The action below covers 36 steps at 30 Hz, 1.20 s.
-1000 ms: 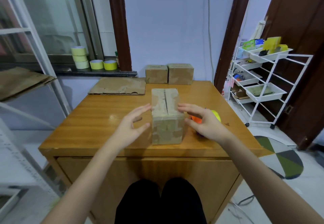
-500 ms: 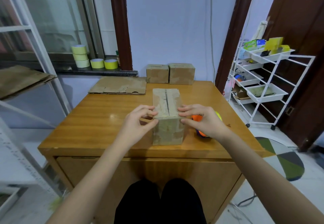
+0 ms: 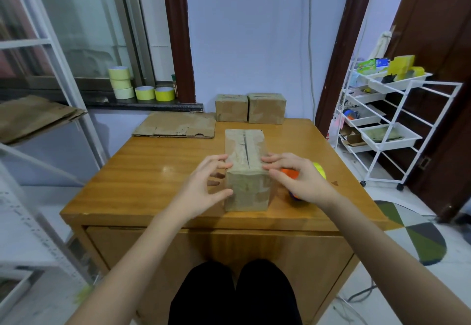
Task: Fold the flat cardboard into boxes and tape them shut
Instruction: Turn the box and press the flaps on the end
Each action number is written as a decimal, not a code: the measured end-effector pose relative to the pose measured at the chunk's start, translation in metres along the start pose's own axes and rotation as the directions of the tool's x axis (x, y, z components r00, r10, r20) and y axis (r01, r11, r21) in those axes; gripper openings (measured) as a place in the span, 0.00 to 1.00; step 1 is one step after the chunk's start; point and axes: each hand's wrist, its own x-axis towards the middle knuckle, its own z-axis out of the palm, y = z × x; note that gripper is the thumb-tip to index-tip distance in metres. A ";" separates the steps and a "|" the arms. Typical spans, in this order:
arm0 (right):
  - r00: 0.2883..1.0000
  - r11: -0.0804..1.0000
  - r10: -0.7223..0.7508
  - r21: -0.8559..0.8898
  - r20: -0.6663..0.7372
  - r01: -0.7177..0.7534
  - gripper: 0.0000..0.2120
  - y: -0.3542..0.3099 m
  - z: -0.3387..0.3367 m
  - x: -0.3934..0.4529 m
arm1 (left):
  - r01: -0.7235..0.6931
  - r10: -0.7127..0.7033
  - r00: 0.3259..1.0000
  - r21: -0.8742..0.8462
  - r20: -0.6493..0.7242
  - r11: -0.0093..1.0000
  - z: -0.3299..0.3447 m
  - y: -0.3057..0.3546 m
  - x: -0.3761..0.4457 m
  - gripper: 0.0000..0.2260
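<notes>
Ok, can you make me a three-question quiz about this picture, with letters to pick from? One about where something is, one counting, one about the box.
1. Where is the flat cardboard?
A. on the table's far left part
B. on the floor
C. on the white cart

2. How many finished boxes stand at the table's far edge?
A. one
B. two
C. four

3. How is the top of the box between the hands?
A. flaps standing straight up
B. flaps folded down, open slit between them
C. crushed flat

Answers:
1 A, it lies on the table near the window sill.
2 B, two sit side by side.
3 B, a dark slit runs along the top; the left hand and right hand flank it.
</notes>
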 end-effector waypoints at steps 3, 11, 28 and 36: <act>0.996 0.995 0.086 -0.041 -0.004 -0.086 0.11 -0.012 -0.002 0.013 | 0.052 -0.053 0.998 -0.021 -0.042 0.998 -0.004 0.014 0.004 0.09; 0.991 0.935 -0.126 -0.340 -0.047 0.103 0.09 -0.005 0.012 0.008 | -0.031 0.081 0.992 0.426 -0.101 0.904 0.000 0.026 0.016 0.14; 0.953 0.975 -0.097 -0.222 -0.286 0.032 0.14 -0.003 0.041 0.002 | -0.028 0.102 0.975 0.346 -0.198 0.938 0.015 0.022 0.008 0.16; 0.987 0.993 -0.108 0.033 -0.121 0.113 0.07 0.011 0.019 0.000 | -0.023 0.025 0.998 0.036 -0.060 0.999 -0.002 0.010 0.010 0.07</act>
